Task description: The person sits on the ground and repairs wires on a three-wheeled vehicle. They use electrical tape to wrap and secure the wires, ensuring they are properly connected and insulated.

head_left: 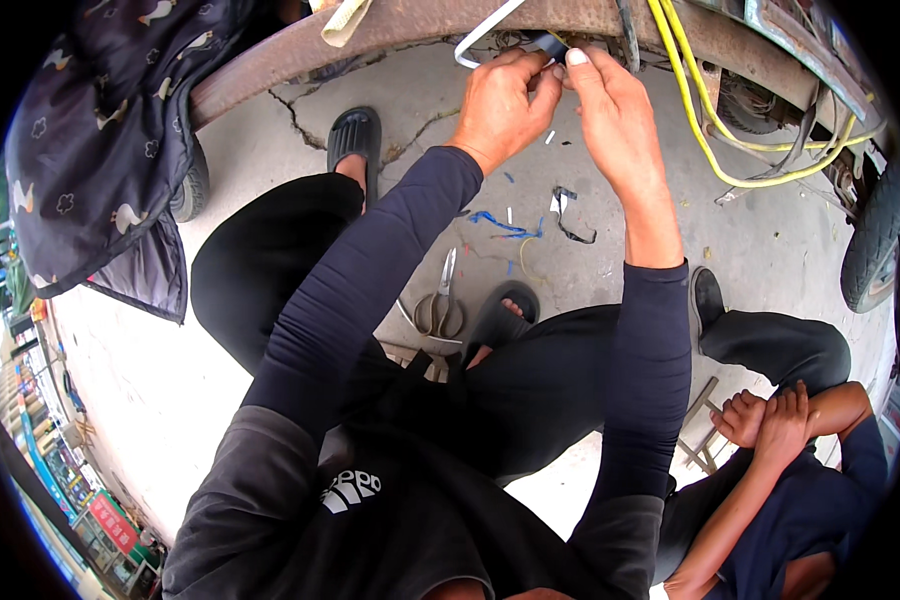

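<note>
My left hand (pixel 510 105) and my right hand (pixel 615 115) come together under the rusty metal beam, both with fingers closed in a pinch. Just beyond the fingertips shows a short dark, tube-like piece (pixel 550 45). A thin yellow wire (pixel 560 39) runs beside it. What lies between the fingers of either hand is mostly hidden. To the left of my left hand, a bent white rod (pixel 467 45) reaches down from the beam.
The rusty beam (pixel 260 82) curves across the top. Looped yellow cable (pixel 705 150) hangs at the right, near a tyre (pixel 875 240). Scissors (pixel 440 305), blue scraps (pixel 500 225) and a black strip (pixel 573 230) lie on the ground. Another person (pixel 785 430) sits at lower right, arms crossed.
</note>
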{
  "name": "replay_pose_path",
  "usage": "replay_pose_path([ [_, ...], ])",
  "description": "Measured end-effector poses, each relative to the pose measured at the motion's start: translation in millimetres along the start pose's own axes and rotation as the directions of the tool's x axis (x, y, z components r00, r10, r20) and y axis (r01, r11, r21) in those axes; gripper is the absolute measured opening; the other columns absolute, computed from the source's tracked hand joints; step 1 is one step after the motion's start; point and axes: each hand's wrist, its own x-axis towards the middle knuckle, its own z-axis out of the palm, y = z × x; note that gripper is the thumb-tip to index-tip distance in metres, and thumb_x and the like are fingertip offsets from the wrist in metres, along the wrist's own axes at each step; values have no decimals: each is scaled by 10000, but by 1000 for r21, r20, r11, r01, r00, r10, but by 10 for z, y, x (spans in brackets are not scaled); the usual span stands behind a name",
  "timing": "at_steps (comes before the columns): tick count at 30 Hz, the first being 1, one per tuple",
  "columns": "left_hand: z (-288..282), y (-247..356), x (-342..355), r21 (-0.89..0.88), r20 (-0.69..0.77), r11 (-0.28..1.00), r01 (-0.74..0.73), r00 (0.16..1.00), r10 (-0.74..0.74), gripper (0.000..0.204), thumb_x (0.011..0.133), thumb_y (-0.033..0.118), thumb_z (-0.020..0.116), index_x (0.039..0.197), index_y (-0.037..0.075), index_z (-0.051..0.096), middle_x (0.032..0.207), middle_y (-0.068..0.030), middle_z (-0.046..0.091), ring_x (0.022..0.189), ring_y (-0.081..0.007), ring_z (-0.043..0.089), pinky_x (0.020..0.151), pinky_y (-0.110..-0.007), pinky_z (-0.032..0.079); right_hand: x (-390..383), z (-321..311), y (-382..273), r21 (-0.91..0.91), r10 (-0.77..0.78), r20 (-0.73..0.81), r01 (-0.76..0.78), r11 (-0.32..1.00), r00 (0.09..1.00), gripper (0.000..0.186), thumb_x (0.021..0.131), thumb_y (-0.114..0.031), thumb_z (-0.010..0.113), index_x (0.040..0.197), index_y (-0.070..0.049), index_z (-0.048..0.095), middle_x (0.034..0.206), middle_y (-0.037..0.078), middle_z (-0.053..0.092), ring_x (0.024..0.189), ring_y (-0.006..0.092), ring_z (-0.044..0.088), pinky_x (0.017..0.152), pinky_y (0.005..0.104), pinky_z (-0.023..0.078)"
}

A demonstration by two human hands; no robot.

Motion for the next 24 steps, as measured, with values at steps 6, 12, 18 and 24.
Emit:
replay_pose_path([
  [6,59,56,42,-34,49,977,212,976,-210,415,948,335,617,774,-31,709,668,-222,665,673,-415,677,658,-440,529,55,102,32,-351,-348,-30,316,881,937,333,1042,-318,500,1138,-42,658,1049,231,622,1048,435,592,896,515,475],
  [12,50,148,273,-274,43,808,521,846,-531,530,1021,390,494,752,2,737,642,-139,669,634,-255,633,687,-396,501,273,90,191,-153,-157,-158,133,979,975,324,1007,-273,573,1216,-37,648,1166,169,729,1026,315,684,927,406,503],
  [18,202,-254,463,-496,233,637,590,797,-557,302,970,267,598,905,6,734,826,-79,720,750,-178,613,733,-351,484,526,16,461,-73,-160,43,162,984,986,430,932,-318,649,1229,-8,633,1196,167,712,1067,325,694,926,399,523],
  [24,8,-310,570,-570,456,512,643,765,-455,356,1059,261,508,1278,2,618,1180,-72,650,970,-146,612,837,-331,520,595,65,476,223,102,293,-171,960,951,578,955,-439,651,1385,-60,583,1302,72,652,1107,169,628,957,354,483],
])
